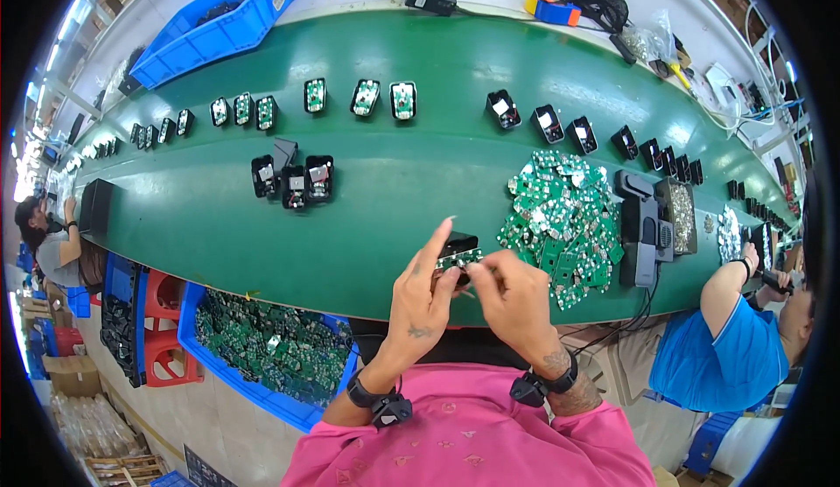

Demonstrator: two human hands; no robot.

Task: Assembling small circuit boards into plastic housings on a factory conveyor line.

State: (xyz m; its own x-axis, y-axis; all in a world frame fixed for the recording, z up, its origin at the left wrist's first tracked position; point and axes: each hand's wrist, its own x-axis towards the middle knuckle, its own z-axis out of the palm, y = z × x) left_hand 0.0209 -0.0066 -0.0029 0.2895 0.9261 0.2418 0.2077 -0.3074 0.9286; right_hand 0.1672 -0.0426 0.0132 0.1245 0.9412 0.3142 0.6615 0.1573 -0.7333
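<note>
— Green covers the long tabletop (385, 198) from end to end; what sits at the far left?

— At the left edge a seated person (54, 246) leans by the belt; behind, a blue bin (223, 28) rests on the white ledge; below the tabletop's near edge another blue crate (262, 351) holds a heap of green boards.

— And along the belt itself?

— A row of small black housings with green boards (315, 95) runs along the far side; nearer, a cluster of black housings (293, 181) stands apart from that row.

— Where are the hands?

— Near the middle, at the near edge; the left hand (424, 290) is closed on a small green circuit board (459, 259), forefinger lifted straight; the right hand (512, 294) pinches the same board from the other side; a black housing (459, 244) sits just behind the board, touching it as far as I can tell.

— To the right?

— A pile of green circuit boards (564, 220) lies just beside the right hand; then a black stand (639, 233) and a tray of small metal parts (678, 216); at the far right a person in a blue shirt (722, 356) works at the belt.
</note>
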